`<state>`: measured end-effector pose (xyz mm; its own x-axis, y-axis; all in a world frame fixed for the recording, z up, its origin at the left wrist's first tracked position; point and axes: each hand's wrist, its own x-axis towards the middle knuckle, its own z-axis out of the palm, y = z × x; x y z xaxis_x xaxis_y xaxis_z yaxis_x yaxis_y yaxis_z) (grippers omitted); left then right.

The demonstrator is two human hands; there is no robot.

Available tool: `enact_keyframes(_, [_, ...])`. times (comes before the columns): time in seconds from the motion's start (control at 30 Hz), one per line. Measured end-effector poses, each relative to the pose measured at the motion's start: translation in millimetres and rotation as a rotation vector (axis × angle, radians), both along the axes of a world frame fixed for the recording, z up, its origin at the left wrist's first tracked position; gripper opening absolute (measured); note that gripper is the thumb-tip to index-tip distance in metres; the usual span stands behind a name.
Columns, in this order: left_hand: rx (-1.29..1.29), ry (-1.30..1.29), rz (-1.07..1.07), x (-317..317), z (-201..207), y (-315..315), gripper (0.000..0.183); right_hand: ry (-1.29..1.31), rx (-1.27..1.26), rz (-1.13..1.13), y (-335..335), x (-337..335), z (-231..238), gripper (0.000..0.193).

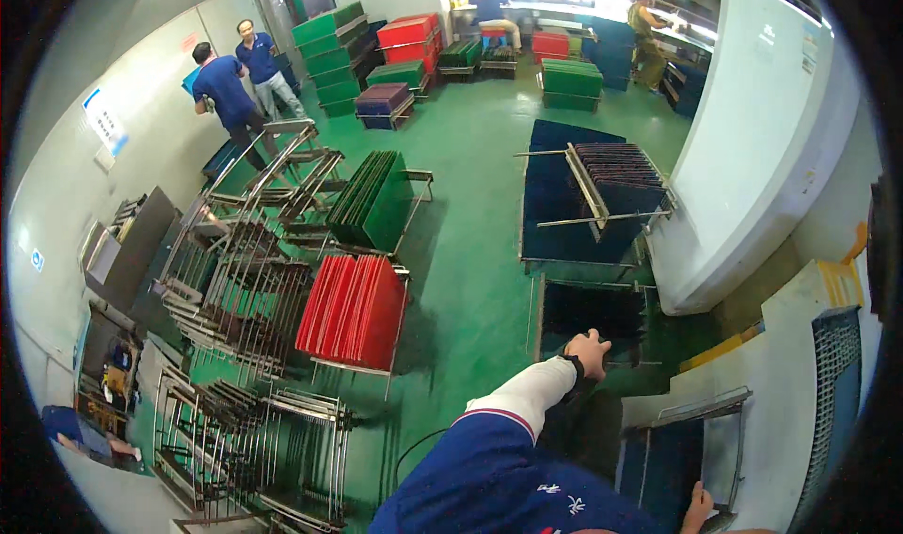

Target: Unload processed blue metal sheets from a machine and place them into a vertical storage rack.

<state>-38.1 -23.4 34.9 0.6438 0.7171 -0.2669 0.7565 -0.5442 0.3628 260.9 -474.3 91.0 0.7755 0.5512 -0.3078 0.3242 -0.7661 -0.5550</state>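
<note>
My left hand (pixel 589 353) reaches forward over a low rack of dark panels (pixel 591 310). A black band circles its wrist below a white sleeve. The fingers are curled, and whatever lies between them is lost against the dark panels. At the lower right, my right hand (pixel 697 508) grips the edge of a dark blue panel (pixel 675 463). That panel stands in a metal-framed rack (pixel 734 454) close to my body. Part of the right hand is cut off by the lower edge.
Red panels (pixel 350 313) and green panels (pixel 369 200) stand in racks on the left, beside bare metal racks (pixel 240 318). Another dark panel rack (pixel 616 181) is ahead. A white cabinet (pixel 752 139) rises at right. Several people are farther off, two by the left wall.
</note>
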Motion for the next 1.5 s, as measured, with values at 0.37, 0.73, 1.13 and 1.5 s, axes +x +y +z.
enact_keyframes(0.37, [-0.035, 0.067, 0.015, 5.7, 16.3, -2.4, 0.087, 0.062, 0.003, -0.051, 17.6, -13.9, 25.2, 0.072])
enact_keyframes(0.73, [-0.01, 0.161, 0.043, 36.7, 11.9, 5.0, 0.074, 0.105, -0.15, -0.029, 25.0, -27.0, 41.3, 0.064])
enact_keyframes(1.13, [0.098, 0.034, 0.096, 52.4, -19.6, 3.2, 0.068, 0.114, -0.152, 0.081, -9.2, 9.1, 4.2, 0.062])
enact_keyframes(1.5, [0.097, 0.071, 0.099, 61.2, -20.4, 0.2, 0.069, -0.32, -0.333, 0.203, 22.5, -30.3, 72.4, 0.048])
